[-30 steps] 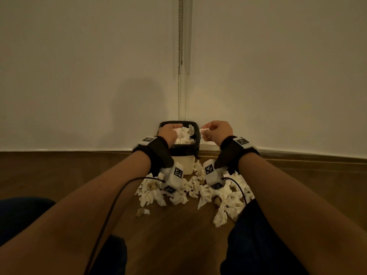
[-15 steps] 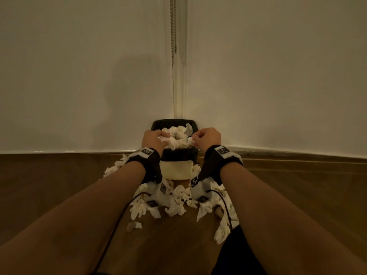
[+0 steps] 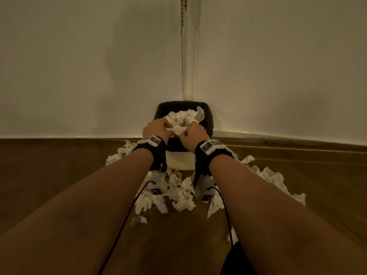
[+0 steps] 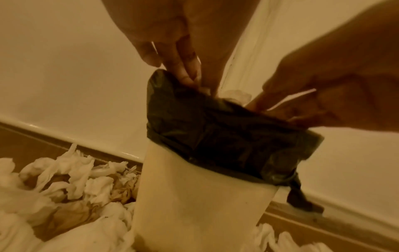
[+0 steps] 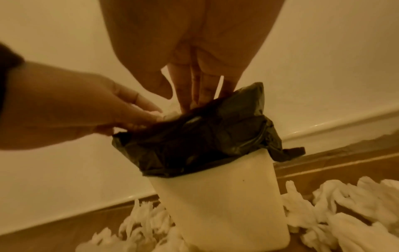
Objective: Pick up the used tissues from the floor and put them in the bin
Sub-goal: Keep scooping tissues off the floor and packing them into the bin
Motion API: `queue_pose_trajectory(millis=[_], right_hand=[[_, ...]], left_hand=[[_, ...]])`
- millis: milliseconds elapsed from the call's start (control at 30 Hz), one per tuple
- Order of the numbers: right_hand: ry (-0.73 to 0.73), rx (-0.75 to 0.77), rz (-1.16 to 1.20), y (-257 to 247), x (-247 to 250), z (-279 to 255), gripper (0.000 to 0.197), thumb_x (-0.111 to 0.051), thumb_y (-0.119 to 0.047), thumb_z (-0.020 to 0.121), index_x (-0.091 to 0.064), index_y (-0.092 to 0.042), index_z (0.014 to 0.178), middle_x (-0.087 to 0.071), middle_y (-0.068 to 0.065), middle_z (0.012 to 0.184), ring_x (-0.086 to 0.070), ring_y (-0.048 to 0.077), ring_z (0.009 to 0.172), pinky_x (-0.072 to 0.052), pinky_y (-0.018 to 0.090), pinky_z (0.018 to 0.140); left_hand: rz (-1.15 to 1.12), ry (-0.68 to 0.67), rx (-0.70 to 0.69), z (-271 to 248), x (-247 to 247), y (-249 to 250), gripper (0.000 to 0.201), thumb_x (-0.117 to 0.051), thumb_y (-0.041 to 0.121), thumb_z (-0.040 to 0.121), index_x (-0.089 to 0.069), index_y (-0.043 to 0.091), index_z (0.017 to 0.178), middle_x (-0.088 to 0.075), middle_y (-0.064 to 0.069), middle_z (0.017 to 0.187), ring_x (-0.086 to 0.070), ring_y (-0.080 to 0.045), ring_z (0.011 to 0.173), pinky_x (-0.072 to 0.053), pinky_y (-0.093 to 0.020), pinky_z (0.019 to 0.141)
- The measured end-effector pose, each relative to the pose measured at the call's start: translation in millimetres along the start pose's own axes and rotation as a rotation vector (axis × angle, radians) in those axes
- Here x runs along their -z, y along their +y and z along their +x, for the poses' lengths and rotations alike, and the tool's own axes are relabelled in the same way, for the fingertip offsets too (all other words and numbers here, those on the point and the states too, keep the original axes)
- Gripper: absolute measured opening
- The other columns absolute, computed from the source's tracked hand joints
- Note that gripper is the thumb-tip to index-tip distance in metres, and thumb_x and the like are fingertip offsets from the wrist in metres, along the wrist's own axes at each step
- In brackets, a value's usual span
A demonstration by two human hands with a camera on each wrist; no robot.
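Observation:
A cream bin [image 3: 179, 161] with a black liner [image 3: 162, 111] stands in the room corner, heaped with white tissues [image 3: 182, 118]. My left hand [image 3: 156, 128] and right hand [image 3: 191, 133] are both over its front rim, close together, on the heap. In the left wrist view my left hand [image 4: 186, 76] points straight fingers down into the bin [image 4: 200, 204]. In the right wrist view my right hand [image 5: 194, 98] does the same, thumb apart from the fingers. Neither hand plainly pinches a tissue. Several crumpled tissues [image 3: 182, 197] lie on the floor around the bin.
Two white walls meet behind the bin, with a pipe and cord [image 3: 188, 56] in the corner. Tissues spread left [image 3: 117, 155] and right [image 3: 276, 179] over the wooden floor [image 3: 59, 165]. Cables hang from my wrists. A dark knee [image 3: 238, 262] shows at the bottom.
Both hands have come together from the bin's sides and sunk onto the tissue heap. The head view has moved closer, showing more floor tissues.

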State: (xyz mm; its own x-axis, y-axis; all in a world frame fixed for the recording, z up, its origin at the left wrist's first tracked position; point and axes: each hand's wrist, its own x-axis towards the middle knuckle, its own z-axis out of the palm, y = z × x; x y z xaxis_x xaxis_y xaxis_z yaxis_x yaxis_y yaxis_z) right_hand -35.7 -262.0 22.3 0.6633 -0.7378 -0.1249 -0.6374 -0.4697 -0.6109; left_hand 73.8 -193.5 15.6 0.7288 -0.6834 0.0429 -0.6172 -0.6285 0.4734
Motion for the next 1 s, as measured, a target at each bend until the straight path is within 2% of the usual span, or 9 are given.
queue_pose_trajectory(millis=[133, 200, 300, 400, 500, 633, 700, 867, 1000], right_hand=[[-0.084, 0.075, -0.267, 4, -12, 4, 0.039, -0.045, -0.031, 0.092, -0.053, -0.003, 0.118, -0.051, 0.016, 0.121, -0.057, 0.031, 0.099, -0.049, 0.037, 0.084], [-0.08, 0.115, -0.368, 7, -14, 6, 0.045, -0.037, -0.035, 0.095, -0.049, -0.009, 0.13, -0.04, 0.013, 0.139, -0.049, 0.033, 0.116, -0.04, 0.042, 0.1], [-0.086, 0.149, -0.542, 15, -15, 11, 0.044, -0.026, -0.032, 0.097, -0.05, -0.019, 0.132, -0.034, 0.011, 0.143, -0.038, 0.03, 0.129, -0.011, 0.049, 0.114], [-0.097, 0.128, -0.675, 22, -18, 15, 0.048, -0.024, -0.032, 0.093, -0.043, -0.024, 0.137, -0.033, 0.009, 0.145, -0.032, 0.029, 0.134, 0.008, 0.053, 0.113], [-0.104, 0.066, -0.543, 21, -18, 18, 0.052, -0.015, -0.035, 0.094, -0.047, -0.019, 0.133, -0.05, 0.007, 0.136, -0.041, 0.025, 0.13, 0.012, 0.055, 0.112], [-0.134, 0.088, -0.53, 18, -15, 16, 0.053, -0.013, -0.034, 0.096, -0.053, -0.02, 0.127, -0.064, 0.003, 0.116, -0.049, 0.021, 0.121, 0.013, 0.057, 0.112], [-0.066, 0.093, -0.562, 17, -12, 13, 0.048, -0.019, -0.035, 0.095, -0.059, -0.02, 0.119, -0.063, 0.003, 0.11, -0.05, 0.024, 0.117, 0.008, 0.057, 0.113], [0.234, 0.14, -0.584, 12, 3, 7, 0.035, -0.037, -0.029, 0.094, -0.059, -0.014, 0.116, -0.052, 0.009, 0.128, -0.043, 0.029, 0.122, -0.025, 0.046, 0.106], [0.392, 0.12, -0.44, 9, 9, -3, 0.037, -0.033, -0.03, 0.096, -0.063, -0.011, 0.102, -0.059, 0.008, 0.11, -0.05, 0.026, 0.105, -0.035, 0.041, 0.091]], left_hand=[[0.12, -0.065, -0.076, 7, -11, 3, 0.021, -0.058, 0.025, 0.089, -0.068, 0.018, 0.107, -0.063, -0.006, 0.115, -0.059, -0.024, 0.104, -0.046, -0.032, 0.087], [0.194, -0.13, -0.122, 9, -15, 8, 0.027, -0.049, 0.025, 0.094, -0.067, 0.011, 0.109, -0.062, -0.01, 0.117, -0.058, -0.026, 0.105, -0.046, -0.034, 0.087], [0.328, -0.22, -0.202, 6, -21, 13, 0.037, -0.033, 0.028, 0.098, -0.061, 0.008, 0.111, -0.058, -0.013, 0.119, -0.056, -0.028, 0.106, -0.043, -0.038, 0.09], [0.459, -0.292, -0.26, 4, -28, 9, 0.044, -0.018, 0.035, 0.098, -0.05, 0.019, 0.123, -0.052, -0.005, 0.13, -0.046, -0.024, 0.12, -0.026, -0.045, 0.103], [0.508, -0.33, -0.272, 7, -26, 2, 0.048, -0.012, 0.038, 0.097, -0.038, 0.028, 0.136, -0.042, 0.003, 0.143, -0.035, -0.023, 0.13, -0.014, -0.055, 0.108], [0.54, -0.286, -0.27, 2, -21, 5, 0.044, -0.018, 0.036, 0.096, -0.051, 0.023, 0.122, -0.053, -0.001, 0.128, -0.044, -0.023, 0.121, -0.016, -0.056, 0.108], [0.47, -0.168, -0.267, -5, -20, 5, 0.041, -0.021, 0.036, 0.096, -0.054, 0.021, 0.116, -0.057, -0.003, 0.119, -0.049, -0.023, 0.113, -0.022, -0.051, 0.106], [0.292, 0.124, -0.258, -18, -17, 0, 0.03, -0.03, 0.031, 0.097, -0.052, 0.016, 0.112, -0.053, -0.005, 0.114, -0.05, -0.024, 0.105, -0.032, -0.041, 0.091], [0.157, 0.215, -0.21, -31, -14, -8, 0.029, -0.029, 0.029, 0.098, -0.053, 0.013, 0.098, -0.053, -0.005, 0.1, -0.052, -0.025, 0.095, -0.033, -0.04, 0.086]])
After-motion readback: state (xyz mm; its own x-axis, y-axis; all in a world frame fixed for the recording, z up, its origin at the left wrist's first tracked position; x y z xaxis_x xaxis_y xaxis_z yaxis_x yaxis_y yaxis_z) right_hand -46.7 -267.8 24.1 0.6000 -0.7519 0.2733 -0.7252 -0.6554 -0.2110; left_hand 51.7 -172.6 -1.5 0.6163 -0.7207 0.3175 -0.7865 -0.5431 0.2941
